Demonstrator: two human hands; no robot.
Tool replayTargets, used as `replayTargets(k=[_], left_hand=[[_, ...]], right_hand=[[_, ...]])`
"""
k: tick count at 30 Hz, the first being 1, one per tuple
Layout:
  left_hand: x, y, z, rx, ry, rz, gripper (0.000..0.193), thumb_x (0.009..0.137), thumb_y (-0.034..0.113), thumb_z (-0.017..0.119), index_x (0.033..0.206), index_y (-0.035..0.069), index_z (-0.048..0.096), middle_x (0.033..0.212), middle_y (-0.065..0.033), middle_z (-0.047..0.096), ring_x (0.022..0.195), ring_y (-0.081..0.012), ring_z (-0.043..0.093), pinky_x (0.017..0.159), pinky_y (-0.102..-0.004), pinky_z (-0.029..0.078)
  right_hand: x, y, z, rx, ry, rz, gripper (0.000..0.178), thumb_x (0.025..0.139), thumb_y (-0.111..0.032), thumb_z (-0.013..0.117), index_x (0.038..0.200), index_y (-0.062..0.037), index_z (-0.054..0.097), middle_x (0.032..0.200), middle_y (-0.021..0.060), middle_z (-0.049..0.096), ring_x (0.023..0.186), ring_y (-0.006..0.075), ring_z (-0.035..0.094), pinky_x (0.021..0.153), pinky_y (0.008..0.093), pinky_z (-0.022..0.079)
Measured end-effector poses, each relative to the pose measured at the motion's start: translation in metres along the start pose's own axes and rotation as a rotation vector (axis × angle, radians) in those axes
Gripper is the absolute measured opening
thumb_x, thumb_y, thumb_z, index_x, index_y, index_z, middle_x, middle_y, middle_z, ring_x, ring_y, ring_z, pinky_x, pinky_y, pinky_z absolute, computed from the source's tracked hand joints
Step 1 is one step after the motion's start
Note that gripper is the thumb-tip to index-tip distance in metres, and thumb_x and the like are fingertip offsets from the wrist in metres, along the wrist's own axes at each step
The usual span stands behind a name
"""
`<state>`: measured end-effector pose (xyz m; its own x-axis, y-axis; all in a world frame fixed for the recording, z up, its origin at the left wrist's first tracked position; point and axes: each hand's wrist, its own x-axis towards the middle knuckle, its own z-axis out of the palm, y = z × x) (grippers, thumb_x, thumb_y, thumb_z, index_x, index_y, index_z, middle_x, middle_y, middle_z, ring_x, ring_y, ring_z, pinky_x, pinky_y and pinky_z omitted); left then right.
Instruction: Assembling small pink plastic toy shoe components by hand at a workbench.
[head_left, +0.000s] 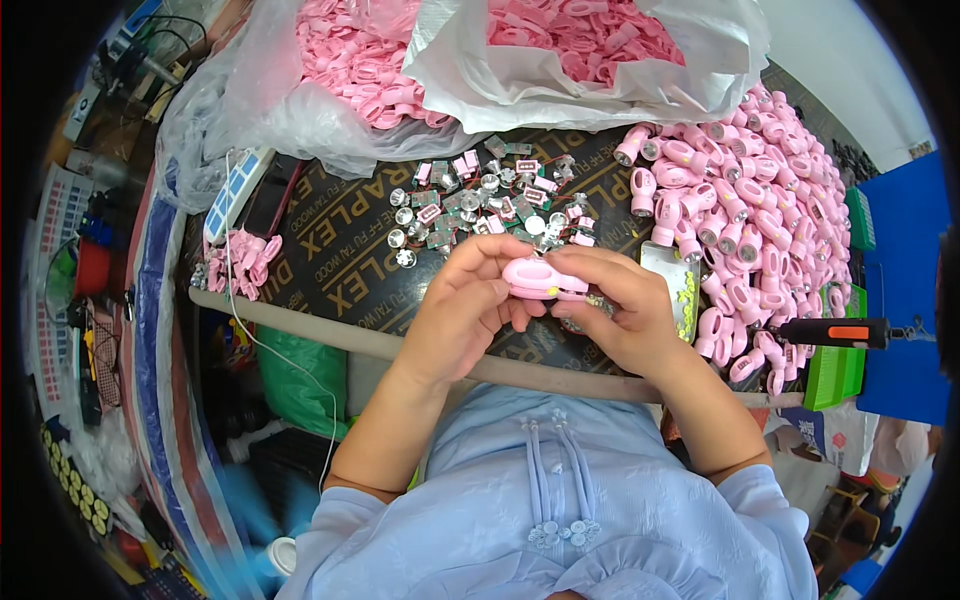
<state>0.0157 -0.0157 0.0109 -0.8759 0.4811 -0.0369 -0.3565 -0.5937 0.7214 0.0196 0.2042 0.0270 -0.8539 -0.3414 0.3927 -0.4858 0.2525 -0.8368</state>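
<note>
Locate the pink flashlight-shaped plastic casing (540, 278) between the two hands, above the dark printed plywood table (325, 245), near the front edge. Note the left hand (465, 302) pinching the left end with thumb and fingertips, other fingers curled below. Note the right hand (635, 308) gripping the opposite end between thumb and fingers, next to a dark gap along the seam and a small metallic part (596, 301). Read this two-ended hold as probably serving to steady the casing and keep the seam accessible. Observe the yellow button (552, 293) turned toward the person, likely for easy viewing.

Find the loose circuit-board and reflector assemblies (490, 205) just beyond the hands, apparently spread out for easy picking. Find the metal tray (664, 262) with small yellow pieces (686, 303) just beside the right hand, presumably for short reach. See the pile of pink flashlights (765, 190) farther right, probably kept apart to avoid mixing. See the white sack (455, 95) at the far side, open on more pink shells (590, 38), presumably for ready access.
</note>
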Motion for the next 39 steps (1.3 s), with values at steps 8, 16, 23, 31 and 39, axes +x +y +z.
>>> replayTargets(k=[8, 16, 23, 31, 39], left_hand=[[0.000, 0.005, 0.013, 0.010, 0.041, -0.020, 0.027, 0.099, 0.005, 0.050, 0.126, 0.003, 0.054, 0.108, -0.0106, 0.064, 0.086, -0.0147, 0.064, 0.070, -0.0246, 0.051], [0.003, 0.002, 0.015, 0.166, 0.081, 0.025, 0.024, 0.101, 0.007, 0.055, 0.124, 0.003, 0.055, 0.103, -0.0088, 0.065, 0.083, -0.0112, 0.062, 0.069, -0.0232, 0.050], [0.000, -0.004, 0.016, 0.230, 0.121, 0.109, 0.025, 0.101, 0.006, 0.056, 0.125, 0.001, 0.055, 0.104, -0.0079, 0.066, 0.084, -0.0100, 0.063, 0.070, -0.0224, 0.050], [-0.002, -0.004, 0.016, 0.278, 0.119, 0.145, 0.026, 0.101, 0.007, 0.057, 0.126, 0.000, 0.055, 0.105, -0.0068, 0.065, 0.086, -0.0091, 0.063, 0.071, -0.0218, 0.050], [-0.001, 0.004, 0.011, 0.000, 0.015, -0.034, 0.029, 0.101, 0.008, 0.052, 0.128, -0.001, 0.053, 0.108, -0.0107, 0.064, 0.090, -0.0152, 0.065, 0.073, -0.0254, 0.052]], right_hand=[[-0.003, 0.000, -0.002, -0.100, -0.002, -0.102, 0.050, 0.079, 0.000, 0.078, 0.127, -0.0052, 0.065, 0.118, 0.0160, 0.069, 0.109, 0.0311, 0.067, 0.093, 0.0381, 0.054], [-0.004, 0.000, -0.001, -0.194, -0.002, -0.123, 0.056, 0.078, -0.003, 0.079, 0.132, -0.0058, 0.063, 0.124, 0.0163, 0.066, 0.111, 0.0318, 0.066, 0.093, 0.0381, 0.055], [-0.008, -0.006, 0.000, 0.196, 0.026, 0.124, 0.047, 0.088, 0.002, 0.070, 0.134, -0.0043, 0.061, 0.125, 0.0162, 0.066, 0.108, 0.0239, 0.067, 0.084, 0.0322, 0.057], [-0.003, -0.011, -0.003, 0.131, -0.007, 0.107, 0.042, 0.087, 0.001, 0.071, 0.128, -0.0036, 0.065, 0.121, 0.0166, 0.068, 0.109, 0.0247, 0.067, 0.086, 0.0319, 0.057], [-0.007, -0.009, -0.002, -0.090, 0.014, 0.014, 0.047, 0.080, -0.001, 0.078, 0.125, -0.0042, 0.066, 0.120, 0.0177, 0.068, 0.109, 0.0315, 0.067, 0.094, 0.0375, 0.054]])
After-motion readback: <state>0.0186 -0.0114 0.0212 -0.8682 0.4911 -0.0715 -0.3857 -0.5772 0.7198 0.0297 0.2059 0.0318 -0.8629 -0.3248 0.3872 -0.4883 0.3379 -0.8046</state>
